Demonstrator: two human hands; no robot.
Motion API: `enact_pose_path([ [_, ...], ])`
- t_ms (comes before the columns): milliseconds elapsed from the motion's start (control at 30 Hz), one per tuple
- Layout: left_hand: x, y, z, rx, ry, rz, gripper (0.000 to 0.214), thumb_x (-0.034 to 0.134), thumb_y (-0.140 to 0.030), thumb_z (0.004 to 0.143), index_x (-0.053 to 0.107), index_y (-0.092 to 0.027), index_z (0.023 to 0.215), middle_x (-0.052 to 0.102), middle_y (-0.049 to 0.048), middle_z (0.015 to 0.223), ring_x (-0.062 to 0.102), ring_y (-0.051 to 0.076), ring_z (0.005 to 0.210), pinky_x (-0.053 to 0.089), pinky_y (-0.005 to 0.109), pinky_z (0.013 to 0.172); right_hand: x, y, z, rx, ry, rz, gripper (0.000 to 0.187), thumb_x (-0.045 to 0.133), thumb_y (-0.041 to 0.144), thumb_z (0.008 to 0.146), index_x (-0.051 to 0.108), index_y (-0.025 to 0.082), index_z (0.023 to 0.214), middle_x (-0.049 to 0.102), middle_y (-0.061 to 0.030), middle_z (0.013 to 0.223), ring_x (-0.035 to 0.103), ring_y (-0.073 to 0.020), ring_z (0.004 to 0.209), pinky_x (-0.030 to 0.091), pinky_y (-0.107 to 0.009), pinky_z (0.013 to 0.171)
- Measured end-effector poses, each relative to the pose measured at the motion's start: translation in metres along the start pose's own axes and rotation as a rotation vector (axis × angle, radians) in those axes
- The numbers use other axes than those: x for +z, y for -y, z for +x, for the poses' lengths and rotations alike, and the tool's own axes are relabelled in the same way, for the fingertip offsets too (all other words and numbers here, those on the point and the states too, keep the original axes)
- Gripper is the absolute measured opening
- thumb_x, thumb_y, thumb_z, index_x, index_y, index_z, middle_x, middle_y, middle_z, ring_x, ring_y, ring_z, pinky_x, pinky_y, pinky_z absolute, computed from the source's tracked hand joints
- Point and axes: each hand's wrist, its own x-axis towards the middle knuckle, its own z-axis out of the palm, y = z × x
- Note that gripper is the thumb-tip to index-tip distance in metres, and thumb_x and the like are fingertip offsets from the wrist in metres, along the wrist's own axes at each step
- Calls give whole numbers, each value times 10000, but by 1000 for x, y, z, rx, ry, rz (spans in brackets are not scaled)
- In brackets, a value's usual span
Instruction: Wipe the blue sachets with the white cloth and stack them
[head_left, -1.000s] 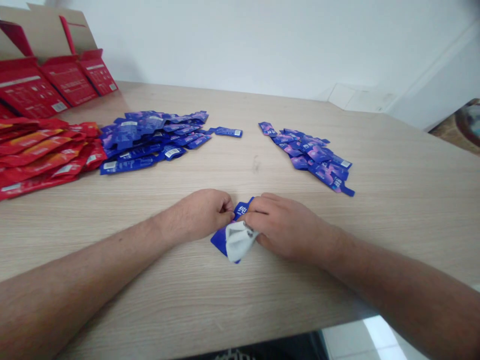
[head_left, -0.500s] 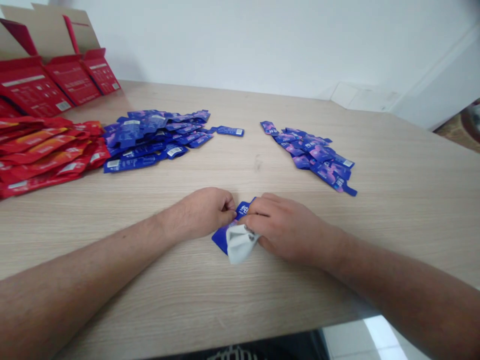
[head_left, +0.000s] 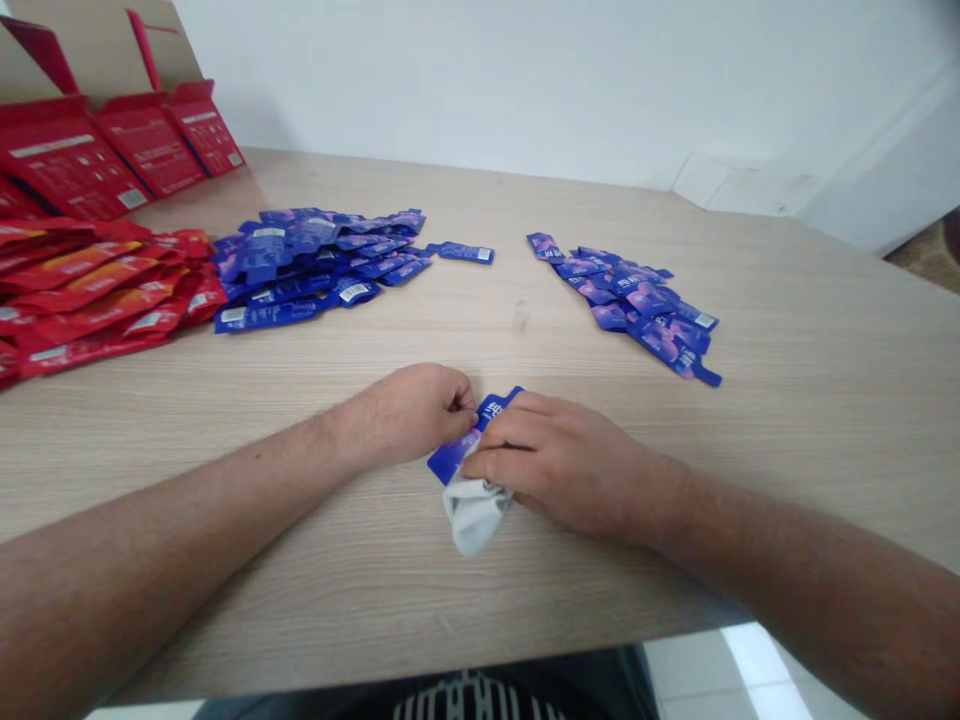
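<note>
A blue and purple sachet point(head_left: 448, 460) with a narrow spout end lies flat on the wooden table point(head_left: 337, 590) in front of me. With fingertips closed at its left edge, my left hand point(head_left: 420, 412) pinches the sachet. My right hand point(head_left: 574, 455) has its fingers closed on a crumpled white cloth point(head_left: 475, 518) and rests over the sachet's right side. The cloth covers the sachet's lower right corner, and my right fingers hide part of its printed face.
A pile of blue sachets point(head_left: 300, 255) lies at the back left, with one stray sachet point(head_left: 465, 253) beside it. More purple-blue sachets point(head_left: 637, 300) overlap at the back right. Red pouches point(head_left: 97, 290) and red cartons point(head_left: 150, 140) with raised flaps stand far left.
My right hand has drawn the white cloth slightly toward me and left across the sachet, uncovering more of its middle. My left hand stays at the sachet's edge. The view has shifted slightly.
</note>
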Motion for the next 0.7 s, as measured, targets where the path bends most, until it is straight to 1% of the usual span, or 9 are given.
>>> enact_pose_path([
  [67, 0, -1, 0, -11, 8, -3, 218, 494, -297, 802, 702, -234, 822, 701, -14, 728, 576, 131, 648, 336, 249, 559, 1, 0, 0, 4, -8, 4, 236, 488, 195, 986, 664, 212, 1143, 674, -59, 1052, 557, -206, 1048, 430, -381, 967],
  [200, -2, -3, 0, -46, 14, -1, 214, 502, -287, 790, 708, -232, 800, 701, -11, 715, 575, 129, 641, 334, 249, 559, 2, -7, -1, 126, -63, -34, 209, 528, 176, 945, 685, 174, 1082, 658, -97, 1039, 559, -227, 1013, 460, -397, 926],
  [233, -2, -4, 0, -48, 11, 1, 213, 501, -287, 789, 707, -233, 795, 700, -11, 714, 576, 129, 641, 334, 250, 558, 2, -7, -1, 134, -70, -36, 207, 528, 177, 945, 686, 172, 1079, 658, -98, 1037, 559, -227, 1009, 462, -396, 923],
  [267, -2, -4, 0, -46, 8, 2, 214, 499, -289, 790, 706, -234, 794, 700, -11, 713, 576, 130, 641, 333, 250, 557, 2, -6, 0, 122, -66, -30, 212, 521, 179, 953, 684, 177, 1089, 661, -94, 1039, 559, -224, 1013, 458, -395, 929],
  [400, -2, -3, 0, -16, 3, 9, 218, 491, -299, 800, 699, -234, 798, 692, -14, 704, 569, 131, 634, 331, 250, 554, 1, 1, 1, -8, -21, 30, 257, 477, 210, 1000, 655, 233, 1182, 674, -53, 1102, 553, -202, 1066, 423, -378, 977],
  [467, -2, -3, 0, -24, 5, 9, 215, 493, -304, 799, 696, -234, 792, 688, -15, 697, 566, 130, 625, 328, 250, 548, 2, -1, 1, 7, -31, 38, 267, 463, 207, 1006, 647, 230, 1197, 669, -52, 1128, 549, -200, 1076, 418, -375, 988],
  [600, -2, -4, -1, -47, 0, 1, 207, 515, -333, 796, 696, -231, 789, 692, -13, 701, 571, 134, 631, 328, 253, 542, 5, -7, 1, 109, -104, 5, 251, 470, 188, 996, 663, 194, 1156, 665, -79, 1107, 551, -211, 1047, 438, -381, 965],
  [633, -3, -4, -1, -44, 2, -2, 208, 514, -332, 797, 697, -232, 791, 693, -13, 704, 573, 135, 635, 331, 252, 544, 6, -6, 1, 99, -106, 9, 255, 465, 191, 999, 660, 195, 1163, 666, -76, 1114, 550, -211, 1054, 436, -380, 970],
  [700, -3, -4, -1, -39, 12, -6, 215, 505, -326, 802, 700, -236, 789, 694, -16, 702, 577, 133, 637, 337, 251, 547, 5, -3, 2, 29, -83, 39, 273, 443, 205, 1013, 646, 208, 1195, 669, -56, 1147, 547, -202, 1083, 421, -369, 1000],
])
